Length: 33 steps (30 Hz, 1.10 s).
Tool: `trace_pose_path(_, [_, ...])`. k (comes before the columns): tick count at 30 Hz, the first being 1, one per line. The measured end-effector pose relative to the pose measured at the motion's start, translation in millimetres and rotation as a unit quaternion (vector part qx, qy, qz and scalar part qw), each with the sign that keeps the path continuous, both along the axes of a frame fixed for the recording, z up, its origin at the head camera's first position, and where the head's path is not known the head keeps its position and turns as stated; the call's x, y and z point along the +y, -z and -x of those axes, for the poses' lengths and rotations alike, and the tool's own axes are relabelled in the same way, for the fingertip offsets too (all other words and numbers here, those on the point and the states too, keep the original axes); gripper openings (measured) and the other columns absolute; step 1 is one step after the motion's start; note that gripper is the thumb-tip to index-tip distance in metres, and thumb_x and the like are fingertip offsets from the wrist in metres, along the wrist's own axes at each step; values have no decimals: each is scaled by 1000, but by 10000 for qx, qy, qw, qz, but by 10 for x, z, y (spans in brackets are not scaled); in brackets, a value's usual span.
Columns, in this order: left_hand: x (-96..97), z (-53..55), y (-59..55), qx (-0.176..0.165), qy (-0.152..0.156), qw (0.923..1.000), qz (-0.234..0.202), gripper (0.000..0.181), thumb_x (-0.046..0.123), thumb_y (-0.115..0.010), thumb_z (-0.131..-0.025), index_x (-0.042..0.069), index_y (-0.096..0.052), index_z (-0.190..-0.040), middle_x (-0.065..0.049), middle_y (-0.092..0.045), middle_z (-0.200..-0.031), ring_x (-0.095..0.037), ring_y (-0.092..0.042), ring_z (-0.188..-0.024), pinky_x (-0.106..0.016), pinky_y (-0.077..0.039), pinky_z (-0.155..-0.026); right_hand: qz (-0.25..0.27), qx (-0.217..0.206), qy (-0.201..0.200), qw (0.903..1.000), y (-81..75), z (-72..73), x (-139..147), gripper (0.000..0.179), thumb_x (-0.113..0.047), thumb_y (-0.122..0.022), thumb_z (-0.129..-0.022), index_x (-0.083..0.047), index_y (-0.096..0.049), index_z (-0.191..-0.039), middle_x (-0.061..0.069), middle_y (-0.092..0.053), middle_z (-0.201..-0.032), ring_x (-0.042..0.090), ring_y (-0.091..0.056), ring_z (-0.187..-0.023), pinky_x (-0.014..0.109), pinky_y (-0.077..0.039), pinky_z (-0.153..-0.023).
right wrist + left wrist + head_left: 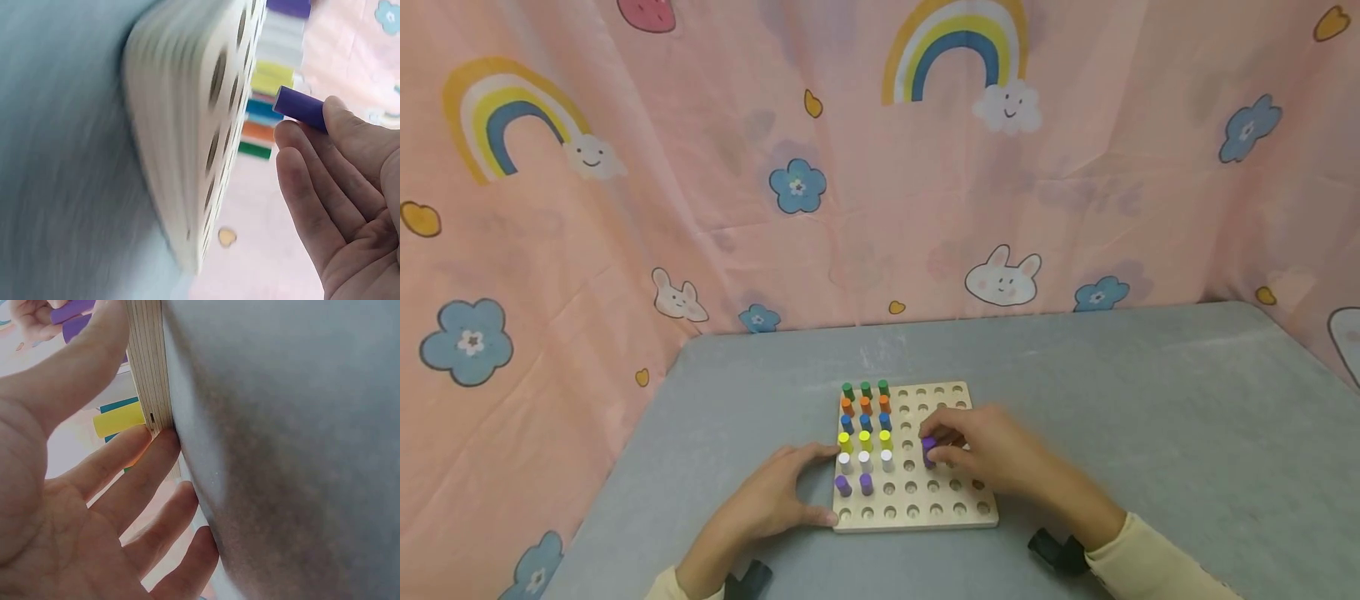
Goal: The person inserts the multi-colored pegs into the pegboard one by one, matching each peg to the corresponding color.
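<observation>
A pale wooden pegboard (pixel 917 525) lies on the table with round pegs standing in its left columns. From back to front run three green pegs (pixel 866 388), three orange pegs (pixel 866 405), three blue pegs (pixel 866 423), three yellow pegs (pixel 865 440), three white pegs (pixel 864 461) and two purple pegs (pixel 867 483). My right hand (pixel 1000 446) pinches another purple peg (pixel 303 109) between thumb and fingers, held above the board's holes. Fingers and thumb spread, my left hand (pixel 772 492) rests against the board's left side; the left wrist view shows its fingertips at the layered edge.
Holes without pegs fill the board's right side and front row. A grey table (pixel 1150 400) surrounds the board, backed by a pink patterned curtain (pixel 880 208). Dark wrist devices (pixel 1057 552) show beneath both forearms.
</observation>
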<state>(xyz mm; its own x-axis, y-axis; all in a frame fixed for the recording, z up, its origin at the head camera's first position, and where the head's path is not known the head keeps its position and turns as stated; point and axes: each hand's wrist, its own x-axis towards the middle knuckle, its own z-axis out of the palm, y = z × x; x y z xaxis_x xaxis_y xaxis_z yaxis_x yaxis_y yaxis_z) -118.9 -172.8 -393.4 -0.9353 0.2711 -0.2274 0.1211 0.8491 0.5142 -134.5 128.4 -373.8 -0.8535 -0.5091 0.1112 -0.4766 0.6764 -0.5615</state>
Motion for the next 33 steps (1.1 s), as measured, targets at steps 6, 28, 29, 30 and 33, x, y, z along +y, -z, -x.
trace_pose_path(6, [-10, 7, 10, 25, 72, 10000, -29, 84, 45, -92, -61, 30, -58, -136, -6, -58, -139, -29, -52, -129, -59, -44, -106, 226, -221, -376, 9988, 27, -62, -193, 15, -22, -73, -90, -19, -70, -104, -15, -73, -92, -4, -65, -85, 22, -55, -75])
trace_pose_path(28, [-19, 33, 6, -55, 218, 9997, -101, 82, 46, -90, -63, 29, -58, -137, -4, -59, -139, -30, -51, -128, -59, -44, -105, 233, -616, -557, 9963, 91, -107, -436, 10, -24, -72, -92, -23, -70, -102, -18, -71, -90, -6, -62, -85, 23, -55, -78])
trace_pose_path(29, [-20, 35, 6, -59, 219, 9997, -97, 82, 46, -90, -63, 29, -58, -137, -4, -58, -139, -30, -51, -128, -59, -44, -105, 212, -618, -557, 9963, 94, -106, -440, 10, -24, -71, -92, -24, -70, -102, -18, -71, -90, -6, -63, -85, 23, -55, -79])
trace_pose_path(30, [-21, 36, 5, -69, 216, 9997, -99, 82, 45, -90, -63, 29, -58, -137, -3, -59, -139, -30, -51, -128, -59, -44, -105, 191, -614, -562, 9963, 99, -105, -443, 10, -24, -71, -92, -24, -70, -102, -17, -72, -91, -6, -63, -86, 23, -55, -79])
trace_pose_path(33, [-26, 27, 4, -99, 175, 9998, -97, 81, 45, -91, -63, 29, -58, -136, -3, -59, -138, -30, -51, -128, -59, -44, -106, 163, -620, -593, 9962, 111, -105, -456, 10, -24, -72, -92, -23, -71, -102, -17, -72, -91, -6, -64, -86, 23, -56, -79])
